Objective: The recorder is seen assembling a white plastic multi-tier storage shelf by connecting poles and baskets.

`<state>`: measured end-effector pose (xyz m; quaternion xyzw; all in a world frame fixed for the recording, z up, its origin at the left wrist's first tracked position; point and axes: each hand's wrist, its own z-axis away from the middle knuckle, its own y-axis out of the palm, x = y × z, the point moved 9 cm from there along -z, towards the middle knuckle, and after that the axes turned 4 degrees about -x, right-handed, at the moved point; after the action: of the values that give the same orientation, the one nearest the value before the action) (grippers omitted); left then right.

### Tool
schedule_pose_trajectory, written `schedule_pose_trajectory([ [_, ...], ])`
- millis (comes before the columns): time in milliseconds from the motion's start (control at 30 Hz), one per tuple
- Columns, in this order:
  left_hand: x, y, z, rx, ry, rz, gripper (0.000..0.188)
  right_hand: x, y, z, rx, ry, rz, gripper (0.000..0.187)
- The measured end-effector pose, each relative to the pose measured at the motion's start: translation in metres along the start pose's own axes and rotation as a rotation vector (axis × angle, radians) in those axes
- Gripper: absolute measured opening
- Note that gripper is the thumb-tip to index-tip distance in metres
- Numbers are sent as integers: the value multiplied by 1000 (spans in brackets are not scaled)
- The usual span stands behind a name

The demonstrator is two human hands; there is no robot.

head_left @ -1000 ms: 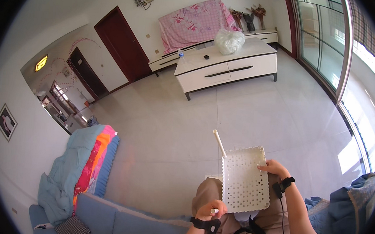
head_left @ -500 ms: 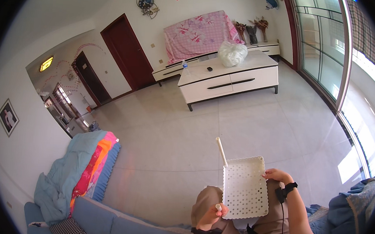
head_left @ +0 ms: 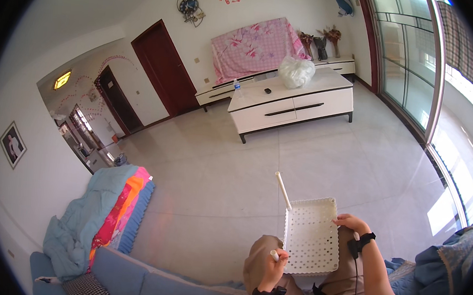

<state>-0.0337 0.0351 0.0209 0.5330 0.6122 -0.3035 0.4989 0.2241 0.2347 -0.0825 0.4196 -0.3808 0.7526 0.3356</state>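
Note:
A white perforated plastic tray [head_left: 311, 237] with a scalloped rim rests across my lap. From its far left corner a slim white tube [head_left: 283, 191] sticks out away from me. My left hand [head_left: 273, 272] is closed round a second white tube [head_left: 275, 255] by the tray's near left corner; only its end shows, and I cannot tell whether it is joined to the tray. On the opposite side, my right hand [head_left: 353, 225] pinches the tray's right rim near the far corner. Beside that wrist a small white piece [head_left: 356, 236] shows, too little to identify.
Blue sofa [head_left: 161, 287] lies to my left, with folded quilts [head_left: 98, 209] beyond. Ahead, across the tiled floor, stands a white low table [head_left: 291, 110] carrying a plastic bag [head_left: 296, 72] and a bottle [head_left: 237, 85]. Glass sliding doors [head_left: 406, 66] line the right.
My left hand has drawn slightly toward me, with its tube end now higher and clearer of the tray's corner. The right hand stays on the rim. The whole view has shifted a little.

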Motion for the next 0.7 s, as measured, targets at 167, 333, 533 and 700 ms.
schedule_pose_trajectory([
  [167, 0, -14, -7, -149, 87, 29, 26, 13, 2, 17, -40, 21, -117, 30],
  [333, -1, -21, -23, -359, 130, -39, 19, -25, -10, 34, -141, -1, -356, 27],
  [533, 2, -15, -50, -486, 189, -128, 13, -26, 8, 108, -157, -138, -675, 37],
  [700, -43, 16, -72, -617, 259, -100, 14, -57, 29, 134, -333, -124, -841, 46],
])
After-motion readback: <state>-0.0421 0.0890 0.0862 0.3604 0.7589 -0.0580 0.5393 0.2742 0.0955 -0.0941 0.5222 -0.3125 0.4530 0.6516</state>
